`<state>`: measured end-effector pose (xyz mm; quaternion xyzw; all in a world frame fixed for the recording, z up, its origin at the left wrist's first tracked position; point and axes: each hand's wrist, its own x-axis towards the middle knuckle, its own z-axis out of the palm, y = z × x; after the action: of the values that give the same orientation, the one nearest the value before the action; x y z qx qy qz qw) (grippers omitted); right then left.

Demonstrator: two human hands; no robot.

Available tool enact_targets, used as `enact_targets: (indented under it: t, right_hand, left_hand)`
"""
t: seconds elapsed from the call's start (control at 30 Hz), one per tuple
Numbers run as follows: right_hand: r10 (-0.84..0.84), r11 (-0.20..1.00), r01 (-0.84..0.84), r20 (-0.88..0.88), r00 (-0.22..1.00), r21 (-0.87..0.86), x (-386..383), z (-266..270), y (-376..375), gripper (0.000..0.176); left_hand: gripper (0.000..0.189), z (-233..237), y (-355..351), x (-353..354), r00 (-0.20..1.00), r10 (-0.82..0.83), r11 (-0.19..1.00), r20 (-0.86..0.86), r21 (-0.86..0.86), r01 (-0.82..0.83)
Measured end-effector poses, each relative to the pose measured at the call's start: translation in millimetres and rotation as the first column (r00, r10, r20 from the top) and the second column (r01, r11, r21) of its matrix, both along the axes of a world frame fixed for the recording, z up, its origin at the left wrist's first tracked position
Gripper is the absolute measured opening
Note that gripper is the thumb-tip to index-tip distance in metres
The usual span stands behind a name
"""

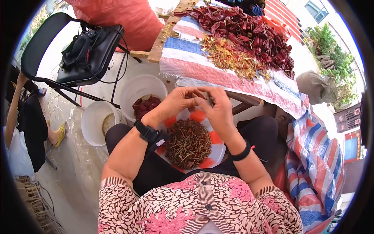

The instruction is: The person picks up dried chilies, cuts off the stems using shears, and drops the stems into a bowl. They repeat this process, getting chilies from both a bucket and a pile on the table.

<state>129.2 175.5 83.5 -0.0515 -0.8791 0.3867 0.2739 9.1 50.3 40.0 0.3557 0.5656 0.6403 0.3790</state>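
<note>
My left hand (177, 103) and my right hand (219, 110) meet above my lap, fingers pinched together on a small dark dried chili (209, 100). Below them a white and orange plate (216, 152) rests on my knees, heaped with dried chili stems (189, 143). Each wrist carries a black band. A large pile of dried red chilies (253, 35) lies on a striped cloth (202, 66) on the table in front, with a strip of seeds and stems (230, 56) beside it.
Two white buckets stand at my left: one (140, 87) holds red chili pieces, the other (92, 117) holds pale seeds. A black chair (70, 46) carries a black bag. A red sack (124, 15) leans behind. Another person's arm (11, 109) shows at far left.
</note>
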Motion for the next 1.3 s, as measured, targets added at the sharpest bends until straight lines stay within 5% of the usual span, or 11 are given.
enact_targets:
  t: [0.23, 0.37, 0.57, 0.67, 0.77, 1.17, 1.3]
  right_hand:
    - [0.068, 0.809, 0.02, 0.128, 0.989, -0.588, -1, -7, 10, 0.011]
    - [-0.001, 0.733, 0.025, 0.036, 0.999, -0.68, 4, -12, 6, 0.016]
    - [-0.066, 0.817, 0.04, -0.025, 0.997, -0.576, 8, -22, -6, 0.017]
    - [-0.04, 0.994, 0.015, -0.235, 0.971, -0.105, 5, -30, -7, 0.015]
    - [-0.043, 0.983, 0.008, -0.187, 0.982, -0.183, 5, -32, -8, 0.013]
    - [0.13, 0.991, -0.127, -0.132, 0.983, 0.033, 7, -21, -2, 0.02]
    - [0.029, 0.91, -0.061, -0.084, 0.996, -0.41, 10, -25, -7, 0.012]
  left_hand:
    - [0.031, 6, -10, 4, 0.998, -0.046, 0.997, 0.032, -0.06, 0.048]
    - [0.03, 15, -18, 5, 0.986, -0.059, 0.998, 0.156, 0.007, 0.059]
    - [0.027, 11, -22, 7, 0.987, -0.038, 0.999, 0.154, 0.027, 0.034]
    - [0.026, 10, -20, 11, 0.994, 0.045, 0.997, 0.097, 0.056, -0.05]
    - [0.024, 10, -20, 12, 0.995, 0.102, 0.995, -0.004, 0.017, -0.102]
    - [0.022, 14, -28, 13, 0.994, 0.105, 0.994, -0.033, 0.013, -0.105]
    - [0.022, 5, -26, 12, 0.991, 0.098, 0.993, 0.088, 0.052, -0.102]
